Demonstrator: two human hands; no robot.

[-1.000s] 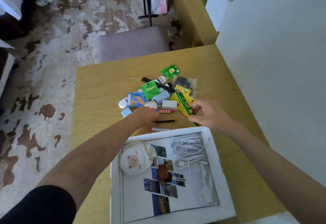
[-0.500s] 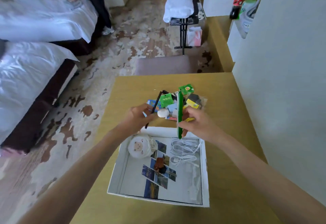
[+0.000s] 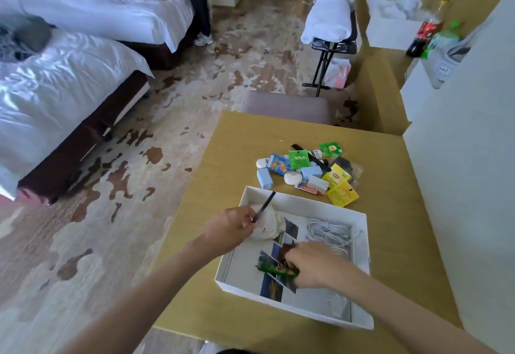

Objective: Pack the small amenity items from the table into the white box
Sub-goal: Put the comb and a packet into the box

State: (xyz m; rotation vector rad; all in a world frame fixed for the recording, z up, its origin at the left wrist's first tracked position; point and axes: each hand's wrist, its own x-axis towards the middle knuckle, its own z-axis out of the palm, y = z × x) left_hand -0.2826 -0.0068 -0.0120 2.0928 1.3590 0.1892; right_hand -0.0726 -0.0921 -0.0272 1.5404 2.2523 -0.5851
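Note:
The white box (image 3: 303, 203) lies open on the wooden table (image 3: 390, 228), holding a white pouch (image 3: 271, 224), a coiled white cable (image 3: 328, 232) and photo prints (image 3: 274, 288). My left hand (image 3: 231, 229) hovers over the box's left edge, shut on a thin black stick (image 3: 264, 206) that points up and away. My right hand (image 3: 312, 266) is low inside the box, shut on a long green packet (image 3: 274, 269) lying almost flat over the prints. Beyond the box sits a pile of small amenity items (image 3: 309, 171): green, yellow and blue sachets, white pieces, a tube.
A white wall (image 3: 468, 186) runs along the table's right side. A padded stool (image 3: 287, 105) stands at the table's far end, with a folding rack (image 3: 331, 36) behind it. Two beds (image 3: 55, 75) fill the left of the room; a person stands by the far one.
Both hands drew back from the pile toward me. The right hand lowered the green packet from upright to nearly flat inside the box. The left hand carried the black stick over the box's left edge.

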